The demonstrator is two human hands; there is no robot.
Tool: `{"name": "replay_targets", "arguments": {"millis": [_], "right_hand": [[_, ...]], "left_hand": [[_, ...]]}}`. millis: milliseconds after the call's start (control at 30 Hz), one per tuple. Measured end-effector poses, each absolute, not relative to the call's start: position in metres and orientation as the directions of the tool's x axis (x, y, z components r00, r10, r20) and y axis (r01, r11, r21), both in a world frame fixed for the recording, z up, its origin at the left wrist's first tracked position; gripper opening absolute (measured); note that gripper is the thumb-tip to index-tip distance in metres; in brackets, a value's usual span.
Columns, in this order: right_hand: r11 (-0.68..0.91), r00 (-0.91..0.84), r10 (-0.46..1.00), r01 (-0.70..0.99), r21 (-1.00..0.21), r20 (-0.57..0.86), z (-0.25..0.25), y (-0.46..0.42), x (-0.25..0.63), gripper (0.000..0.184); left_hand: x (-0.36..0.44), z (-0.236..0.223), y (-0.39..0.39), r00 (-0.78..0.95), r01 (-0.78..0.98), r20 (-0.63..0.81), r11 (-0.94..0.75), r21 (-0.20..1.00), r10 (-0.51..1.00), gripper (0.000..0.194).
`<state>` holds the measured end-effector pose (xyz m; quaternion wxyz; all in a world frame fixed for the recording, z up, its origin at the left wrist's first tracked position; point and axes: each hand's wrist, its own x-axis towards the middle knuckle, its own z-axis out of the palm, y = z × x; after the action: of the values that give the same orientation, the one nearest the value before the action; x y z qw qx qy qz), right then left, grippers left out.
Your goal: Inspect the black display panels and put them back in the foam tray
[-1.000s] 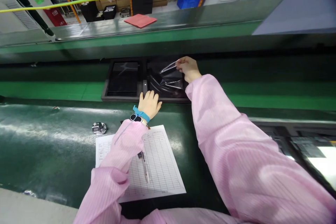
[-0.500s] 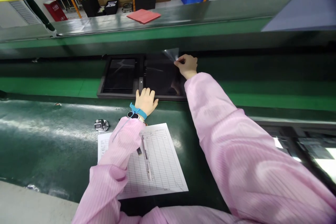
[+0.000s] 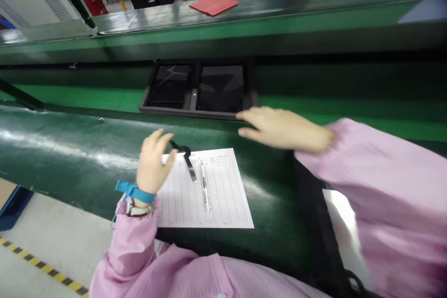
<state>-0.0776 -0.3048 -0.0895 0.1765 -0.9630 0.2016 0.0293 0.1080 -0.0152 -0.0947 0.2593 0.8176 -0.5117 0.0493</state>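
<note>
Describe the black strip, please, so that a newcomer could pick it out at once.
On the green bench nearest the person lies a white sheet printed with a grid. The black strip crosses that sheet's far edge, beside the left hand. Its hooked bend sets it apart from the straight, partly clear pen to its right.

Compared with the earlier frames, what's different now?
The right hand has drawn back toward the person and rightward, to the tray's front right corner; no film shows in its grip now, so it was apparently let go. The left hand has left the tray's front edge, moving back and leftward; it may hide the counter. Tray, paper and pen look unmoved.
</note>
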Motion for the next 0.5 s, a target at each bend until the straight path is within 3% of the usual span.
{"name": "replay_targets", "arguments": {"millis": [67,133,167,233,367,500], "right_hand": [[-0.897,0.966,-0.208,-0.251,-0.365,-0.153,-0.092,-0.262,-0.134,0.044],[-0.926,0.999,-0.008,-0.027,-0.378,-0.052,-0.098,-0.22,-0.188,0.041],[-0.935,1.0,0.019,0.02,-0.354,0.007,-0.102,-0.199,-0.21,0.041],[-0.952,0.987,-0.129,-0.097,-0.291,0.093,-0.109,-0.159,-0.241,0.038],[-0.741,0.72,-0.671,-0.645,-0.185,0.176,-0.132,-0.111,-0.256,0.042],[-0.481,0.437,-0.867,-0.859,-0.174,0.241,-0.16,-0.098,-0.259,0.04]], "left_hand": [[0.132,-0.11,0.023,0.635,-0.772,0.398,-0.516,0.372,-0.662,0.048],[0.157,-0.13,0.042,0.66,-0.744,0.326,-0.529,0.408,-0.677,0.053],[0.167,-0.14,0.044,0.649,-0.744,0.286,-0.508,0.435,-0.705,0.052],[0.181,-0.155,0.041,0.64,-0.745,0.296,-0.478,0.465,-0.709,0.051],[0.196,-0.166,0.027,0.612,-0.784,0.403,-0.454,0.424,-0.68,0.061],[0.199,-0.164,0.016,0.662,-0.749,0.403,-0.527,0.402,-0.632,0.064]]}}
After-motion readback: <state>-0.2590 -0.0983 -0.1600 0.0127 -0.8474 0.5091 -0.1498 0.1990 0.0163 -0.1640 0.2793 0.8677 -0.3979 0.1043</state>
